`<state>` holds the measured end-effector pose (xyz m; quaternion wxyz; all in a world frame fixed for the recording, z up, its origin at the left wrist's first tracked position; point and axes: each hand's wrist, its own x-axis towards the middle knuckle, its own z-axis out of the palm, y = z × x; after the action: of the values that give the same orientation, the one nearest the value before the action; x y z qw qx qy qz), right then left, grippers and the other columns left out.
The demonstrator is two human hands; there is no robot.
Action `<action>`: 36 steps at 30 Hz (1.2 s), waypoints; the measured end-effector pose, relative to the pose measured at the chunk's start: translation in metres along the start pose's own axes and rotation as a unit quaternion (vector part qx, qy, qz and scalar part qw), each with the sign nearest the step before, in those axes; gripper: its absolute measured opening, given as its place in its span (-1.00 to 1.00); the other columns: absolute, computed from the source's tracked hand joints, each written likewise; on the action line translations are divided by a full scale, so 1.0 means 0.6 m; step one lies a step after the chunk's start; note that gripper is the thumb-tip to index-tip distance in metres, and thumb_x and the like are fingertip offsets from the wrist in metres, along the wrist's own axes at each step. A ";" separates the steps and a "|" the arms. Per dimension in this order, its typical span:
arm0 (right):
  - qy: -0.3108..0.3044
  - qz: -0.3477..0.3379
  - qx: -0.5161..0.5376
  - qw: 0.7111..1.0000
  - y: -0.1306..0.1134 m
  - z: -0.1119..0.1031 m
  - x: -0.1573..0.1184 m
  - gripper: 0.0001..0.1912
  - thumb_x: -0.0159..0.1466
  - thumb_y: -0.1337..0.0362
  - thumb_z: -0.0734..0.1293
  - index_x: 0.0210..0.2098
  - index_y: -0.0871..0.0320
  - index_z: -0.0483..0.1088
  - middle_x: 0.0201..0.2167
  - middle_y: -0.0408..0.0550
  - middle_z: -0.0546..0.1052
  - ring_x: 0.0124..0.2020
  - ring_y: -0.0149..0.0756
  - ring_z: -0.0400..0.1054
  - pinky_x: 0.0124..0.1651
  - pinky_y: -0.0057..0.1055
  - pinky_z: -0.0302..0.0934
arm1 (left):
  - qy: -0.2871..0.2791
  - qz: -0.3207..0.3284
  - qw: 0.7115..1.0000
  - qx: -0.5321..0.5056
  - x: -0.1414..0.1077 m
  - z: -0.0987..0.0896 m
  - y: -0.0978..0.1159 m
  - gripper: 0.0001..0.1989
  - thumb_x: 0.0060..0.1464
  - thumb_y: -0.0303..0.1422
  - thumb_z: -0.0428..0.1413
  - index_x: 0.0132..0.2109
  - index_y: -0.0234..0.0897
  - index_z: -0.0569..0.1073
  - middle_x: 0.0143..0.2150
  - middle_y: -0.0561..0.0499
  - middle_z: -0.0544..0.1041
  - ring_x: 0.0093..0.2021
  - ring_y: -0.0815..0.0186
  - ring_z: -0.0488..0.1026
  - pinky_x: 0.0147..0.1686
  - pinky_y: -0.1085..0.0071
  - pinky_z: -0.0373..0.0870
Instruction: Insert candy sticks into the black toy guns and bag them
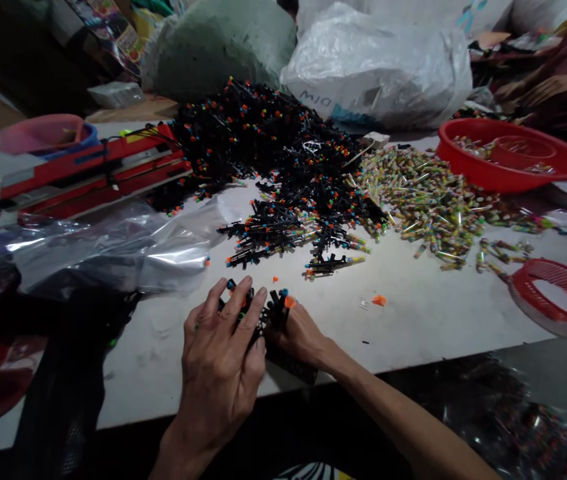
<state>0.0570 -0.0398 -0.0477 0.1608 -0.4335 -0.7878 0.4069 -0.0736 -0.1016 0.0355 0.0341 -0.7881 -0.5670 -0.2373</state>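
My left hand (226,340) curves over a bunch of small black toy guns (277,308) with blue and orange tips, just above the table's front edge. From the other side, my right hand (302,333) is wrapped round the same bunch, its fingers mostly hidden behind the toys. A dark flat piece (291,365) shows below my right hand; its kind is unclear. Ahead of both hands lies a small row of toy guns (331,265), some with clear tubes of coloured sweets attached. Behind it rises a large heap of black toy guns (258,133).
Candy-filled tubes (423,193) are piled at right, beside a red basin (513,153) and a red basket (558,293). A red bag sealer (98,173) and clear plastic bags (158,247) lie left. Large sacks (378,67) stand behind. Another person's hand (563,87) is at far right.
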 end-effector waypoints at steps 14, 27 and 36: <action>0.064 0.169 -0.366 0.913 0.147 -0.264 0.006 -0.81 0.10 0.50 0.19 -0.33 0.26 0.40 -0.21 0.13 0.43 -0.26 -0.23 0.35 -0.35 -0.44 0.07 | 0.044 -0.008 0.999 -0.002 0.005 0.011 -0.010 -0.51 0.10 -0.40 -0.07 0.20 -0.25 0.20 0.22 -0.09 0.25 0.27 0.04 0.01 0.08 0.05 0.06; -0.008 0.043 0.263 0.964 0.029 -0.025 0.050 -0.90 -0.03 0.40 0.32 -0.49 0.19 0.30 -0.58 -0.24 0.35 -0.53 -0.46 0.22 -0.46 -0.55 0.11 | 0.011 -0.010 1.000 -0.002 0.004 -0.001 -0.003 -0.62 0.09 -0.43 -0.07 0.07 -0.29 0.34 0.22 -0.12 0.25 0.27 0.03 0.01 0.09 0.05 0.06; -0.069 -0.035 -0.126 0.989 0.007 -0.040 0.058 -0.85 0.09 0.32 0.31 -0.32 0.21 0.42 -0.35 -0.04 0.50 -0.38 -0.35 0.34 -0.36 -0.49 0.11 | 0.002 0.005 1.000 0.016 0.006 -0.001 -0.008 -0.49 0.09 -0.42 -0.05 0.21 -0.23 0.18 0.25 -0.09 0.19 0.29 0.03 -0.03 0.07 0.06 0.06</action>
<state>0.0538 0.0018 -0.0396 0.0643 -0.3934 -0.8566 0.3274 -0.0774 -0.0968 0.0367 0.0493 -0.7898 -0.5665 -0.2299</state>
